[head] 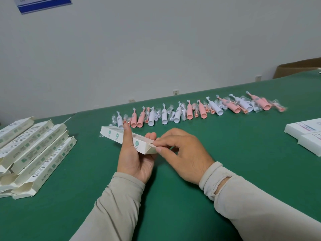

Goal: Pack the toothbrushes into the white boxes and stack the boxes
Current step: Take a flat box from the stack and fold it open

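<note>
- Head view: the left hand [134, 158] grips a white box [129, 139] from beneath, thumb across its top, above the middle of the green tabletop [243, 153].
- The right hand [182, 155] pinches the flap at the box's near end.
- Toothbrushes [191, 110], pink and white, lie in a row towards the far edge.
- Open boxes [33, 153] are piled at the left edge; closed boxes [305, 134] at the right edge.

A long white box [128, 141] lies tilted, its near end flap open. Pink and white toothbrushes [199, 109] lie in a row behind it. Open-ended boxes [34, 153] are heaped at left.
</note>
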Tool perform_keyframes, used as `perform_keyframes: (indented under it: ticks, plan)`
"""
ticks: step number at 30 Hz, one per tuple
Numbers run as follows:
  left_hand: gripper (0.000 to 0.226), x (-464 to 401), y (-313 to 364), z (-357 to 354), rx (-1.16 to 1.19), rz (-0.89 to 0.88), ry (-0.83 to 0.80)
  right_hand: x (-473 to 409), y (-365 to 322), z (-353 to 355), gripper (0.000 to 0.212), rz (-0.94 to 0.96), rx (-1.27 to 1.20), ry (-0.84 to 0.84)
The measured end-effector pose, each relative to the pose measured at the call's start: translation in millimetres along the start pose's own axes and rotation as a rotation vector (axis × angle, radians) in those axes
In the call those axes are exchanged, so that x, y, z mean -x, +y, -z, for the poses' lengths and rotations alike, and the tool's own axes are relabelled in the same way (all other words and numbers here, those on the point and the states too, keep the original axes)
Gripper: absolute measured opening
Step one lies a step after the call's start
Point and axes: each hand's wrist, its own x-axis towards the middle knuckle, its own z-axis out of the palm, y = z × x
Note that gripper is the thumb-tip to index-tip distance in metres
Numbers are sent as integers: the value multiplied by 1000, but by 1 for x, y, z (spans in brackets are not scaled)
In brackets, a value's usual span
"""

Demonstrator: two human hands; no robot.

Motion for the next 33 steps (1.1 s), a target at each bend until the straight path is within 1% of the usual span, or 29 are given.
perform_keyframes:
  ticks: [2,4,6,7,9,11,13,15,16,17,18,19,20,22,23,24,25,28,30,33]
  plan:
    - [105,0,0,0,-27,10,-41,-1,0,1,9,-2,14,11]
    - [103,1,-2,-1,-97,41,-146,-1,0,4,3,-21,25,35]
    - [98,2,-4,-1,-141,64,-218,-1,1,6,16,-50,24,53]
    - [91,3,-4,-1,-145,70,-239,-1,1,6,23,-65,26,59]
    - [68,5,-5,0,-136,64,-294,-1,1,8,34,-83,31,72]
    - [52,8,-4,-1,-109,64,-328,-2,2,11,37,-80,66,50]
    - [51,10,-3,-4,-170,38,-306,-4,5,15,32,-93,94,-19]
    - [61,12,0,-6,-372,-60,-186,-5,11,17,16,-143,21,-81]
    - [64,12,1,-5,-515,-164,-96,-6,13,18,8,-175,-45,-77]
    - [60,11,2,-2,-692,-312,-10,-9,16,19,6,-206,-119,-41]
    - [49,12,3,1,-893,-486,45,-11,18,20,8,-245,-202,19]
    - [41,12,5,4,-1094,-630,51,-13,20,22,8,-288,-284,99]
    - [42,11,6,8,-1297,-710,27,-15,20,25,9,-333,-354,186]
    - [53,9,8,13,-1690,-777,37,-19,20,31,18,-392,-436,327]
    - [56,9,8,13,-1815,-801,62,-21,21,35,23,-407,-449,367]
    - [57,9,8,13,-1875,-804,65,-22,21,38,26,-417,-450,390]
    - [57,8,8,14,-1882,-792,46,-22,22,40,25,-419,-448,406]
    - [59,6,8,17,-1814,-729,-13,-22,24,43,5,-366,-438,418]
    - [57,5,7,17,-1763,-725,-5,-21,26,43,21,-288,-365,384]
    - [54,5,8,17,-1742,-690,23,-20,25,43,32,-182,-252,347]
